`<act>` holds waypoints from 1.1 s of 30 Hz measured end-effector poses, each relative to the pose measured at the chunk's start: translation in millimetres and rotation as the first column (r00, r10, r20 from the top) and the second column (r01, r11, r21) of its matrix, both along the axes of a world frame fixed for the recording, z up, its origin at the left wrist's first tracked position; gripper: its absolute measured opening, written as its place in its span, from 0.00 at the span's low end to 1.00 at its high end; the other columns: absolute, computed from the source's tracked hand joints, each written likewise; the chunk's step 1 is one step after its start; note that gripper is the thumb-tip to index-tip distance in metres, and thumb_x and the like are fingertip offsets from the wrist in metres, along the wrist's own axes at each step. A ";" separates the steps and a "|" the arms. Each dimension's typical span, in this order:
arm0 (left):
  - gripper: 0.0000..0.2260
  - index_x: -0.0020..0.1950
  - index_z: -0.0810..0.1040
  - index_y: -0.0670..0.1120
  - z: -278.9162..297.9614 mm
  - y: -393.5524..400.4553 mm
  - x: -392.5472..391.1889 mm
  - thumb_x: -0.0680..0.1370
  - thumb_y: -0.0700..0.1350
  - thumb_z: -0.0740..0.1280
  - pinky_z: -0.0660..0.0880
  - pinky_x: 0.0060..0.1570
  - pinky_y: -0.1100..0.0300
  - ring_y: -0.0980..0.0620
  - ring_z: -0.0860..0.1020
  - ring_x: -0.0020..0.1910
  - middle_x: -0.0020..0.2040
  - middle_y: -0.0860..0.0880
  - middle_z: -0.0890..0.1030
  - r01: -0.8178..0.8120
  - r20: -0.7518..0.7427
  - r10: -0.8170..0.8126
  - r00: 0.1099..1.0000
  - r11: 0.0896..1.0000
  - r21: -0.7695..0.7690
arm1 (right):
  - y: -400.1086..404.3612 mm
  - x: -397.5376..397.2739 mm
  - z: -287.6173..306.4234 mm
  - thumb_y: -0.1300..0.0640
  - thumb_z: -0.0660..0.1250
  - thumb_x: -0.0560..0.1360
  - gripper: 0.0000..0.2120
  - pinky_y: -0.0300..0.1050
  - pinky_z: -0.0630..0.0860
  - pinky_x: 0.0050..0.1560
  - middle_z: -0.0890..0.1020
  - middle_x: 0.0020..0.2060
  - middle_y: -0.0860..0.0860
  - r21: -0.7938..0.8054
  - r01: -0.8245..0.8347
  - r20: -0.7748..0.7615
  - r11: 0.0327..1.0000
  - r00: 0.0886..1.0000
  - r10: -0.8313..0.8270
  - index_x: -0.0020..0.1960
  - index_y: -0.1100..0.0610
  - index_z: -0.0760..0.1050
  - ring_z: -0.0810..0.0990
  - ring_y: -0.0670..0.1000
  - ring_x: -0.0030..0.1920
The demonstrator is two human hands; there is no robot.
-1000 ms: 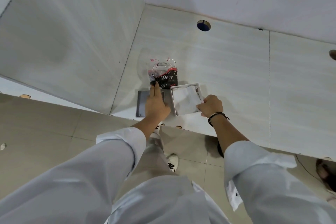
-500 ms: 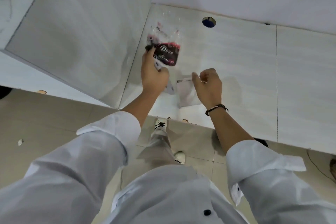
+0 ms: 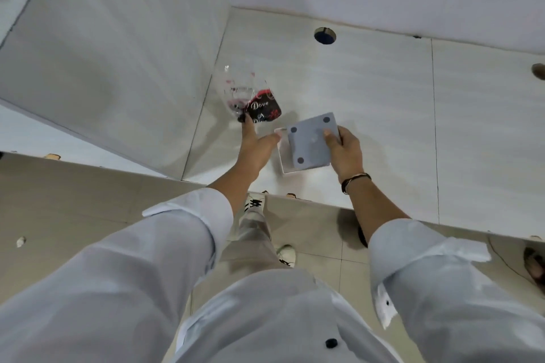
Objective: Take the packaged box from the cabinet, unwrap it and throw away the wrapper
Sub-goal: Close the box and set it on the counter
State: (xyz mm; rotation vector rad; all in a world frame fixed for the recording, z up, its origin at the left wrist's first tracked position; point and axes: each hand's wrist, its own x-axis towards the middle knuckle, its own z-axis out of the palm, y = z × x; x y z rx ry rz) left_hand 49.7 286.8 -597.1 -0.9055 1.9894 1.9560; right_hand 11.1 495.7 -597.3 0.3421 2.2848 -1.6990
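Lifting the grey box lid (image 3: 311,141) off the desk (image 3: 383,103) with your right hand (image 3: 345,153), you held it just over the white box base (image 3: 282,156); your left hand (image 3: 255,146) pinched the Dove wrapper (image 3: 259,106) beside it, wrapper now ready for discarding.

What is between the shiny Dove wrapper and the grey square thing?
In the head view, only the left hand and bare shelf lie between the wrapper and grey piece.
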 end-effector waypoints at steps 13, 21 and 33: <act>0.41 0.82 0.58 0.57 -42.5 16.0 1.4 0.73 0.49 0.74 0.78 0.65 0.37 0.43 0.79 0.68 0.66 0.56 0.77 0.005 -0.021 -0.005 1.000 1.000 0.031 | -20.1 3.5 -27.3 0.43 0.57 0.84 0.23 0.58 0.79 0.58 0.75 0.61 0.60 0.607 -0.244 0.051 0.756 0.962 0.269 0.66 0.60 0.74 0.78 0.66 0.58; 0.42 0.84 0.57 0.51 7.5 15.6 -39.3 0.75 0.37 0.74 0.73 0.72 0.41 0.47 0.78 0.69 0.74 0.46 0.76 -0.139 -0.108 0.147 0.983 0.987 0.075 | -28.4 -46.0 28.5 0.56 0.65 0.75 0.05 0.47 0.71 0.43 0.78 0.44 0.55 -0.084 0.141 0.349 0.986 0.931 -0.103 0.44 0.57 0.76 0.75 0.58 0.47; 0.51 0.84 0.56 0.56 8.9 34.1 -39.5 0.67 0.50 0.80 0.80 0.62 0.40 0.44 0.83 0.61 0.73 0.45 0.77 -0.307 0.061 0.304 0.951 0.894 0.327 | -40.9 -46.6 27.0 0.55 0.75 0.72 0.11 0.46 0.76 0.35 0.78 0.41 0.56 -0.352 0.499 0.413 0.792 0.842 -0.347 0.47 0.59 0.76 0.79 0.59 0.40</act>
